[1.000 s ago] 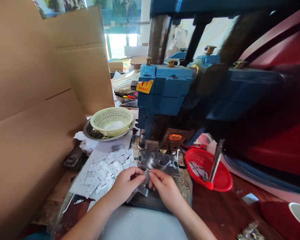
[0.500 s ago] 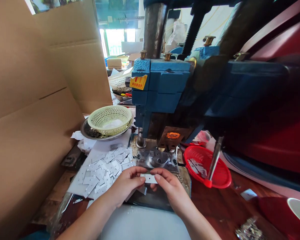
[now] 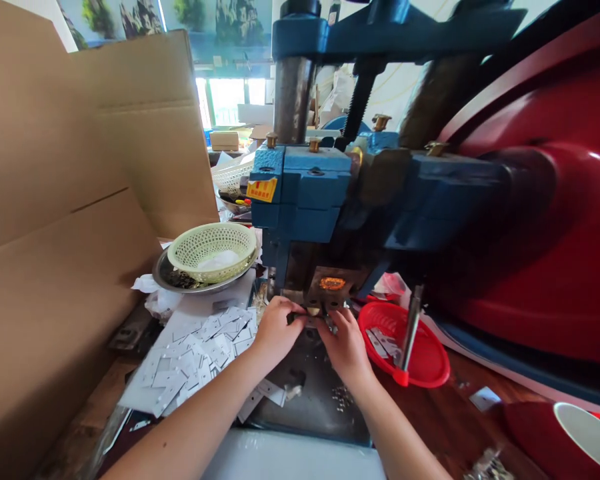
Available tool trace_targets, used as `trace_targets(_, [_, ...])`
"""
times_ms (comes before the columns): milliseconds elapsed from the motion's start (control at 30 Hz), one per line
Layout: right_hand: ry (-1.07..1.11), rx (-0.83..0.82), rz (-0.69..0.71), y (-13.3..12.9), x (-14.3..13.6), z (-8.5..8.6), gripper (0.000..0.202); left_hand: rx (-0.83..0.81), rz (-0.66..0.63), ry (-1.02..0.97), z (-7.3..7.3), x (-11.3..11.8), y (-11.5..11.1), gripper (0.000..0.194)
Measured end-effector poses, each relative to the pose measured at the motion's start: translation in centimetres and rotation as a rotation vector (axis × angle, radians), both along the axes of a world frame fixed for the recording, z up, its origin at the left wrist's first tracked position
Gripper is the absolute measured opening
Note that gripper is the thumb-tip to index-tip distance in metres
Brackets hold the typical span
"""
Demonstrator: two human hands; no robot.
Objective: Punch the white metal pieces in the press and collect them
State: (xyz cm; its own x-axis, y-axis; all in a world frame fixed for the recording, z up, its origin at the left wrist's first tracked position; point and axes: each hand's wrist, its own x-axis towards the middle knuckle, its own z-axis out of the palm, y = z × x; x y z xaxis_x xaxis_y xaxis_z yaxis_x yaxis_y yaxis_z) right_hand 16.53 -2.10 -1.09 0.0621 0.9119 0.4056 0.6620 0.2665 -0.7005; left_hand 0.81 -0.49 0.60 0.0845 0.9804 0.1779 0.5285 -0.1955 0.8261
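Note:
My left hand (image 3: 275,330) and my right hand (image 3: 344,343) reach forward under the head of the blue press (image 3: 300,193). Their fingertips meet on the die (image 3: 314,313), where they pinch a small metal plate that is mostly hidden by the fingers. A pile of small white metal plates (image 3: 195,350) lies on a sheet just left of my left hand. A red basket (image 3: 430,363) with a few finished plates sits just right of my right hand.
A pale green basket (image 3: 213,248) rests in a steel dish behind the pile. Large cardboard sheets (image 3: 65,220) stand along the left. The press's red flywheel cover (image 3: 545,233) fills the right. A white cup (image 3: 587,437) is at the lower right.
Both hands have moved forward from the press base's front edge to the die under the ram, carrying the small plate with them. The camera view has shifted up and closer.

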Motion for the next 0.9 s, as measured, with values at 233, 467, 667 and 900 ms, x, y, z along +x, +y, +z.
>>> trace_targets(233, [0.114,-0.032,0.030,1.3,-0.5,-1.4,0.019,-0.043,-0.123,0.011,-1.4,-0.1,1.4,0.028])
trace_targets(467, [0.152,-0.026,0.003,0.1,0.0,-0.9,0.025,0.079,-0.074,0.069,0.3,-1.1,0.1,0.026])
trace_targets(667, [0.123,-0.129,0.023,-3.8,2.5,-0.4,0.023,0.002,-0.366,0.424,0.7,-2.9,-5.2,0.014])
trace_targets(900, [-0.111,-0.076,-0.025,-4.9,4.1,-2.5,0.022,-0.056,-0.360,0.586,-1.3,-1.8,-6.9,0.015])
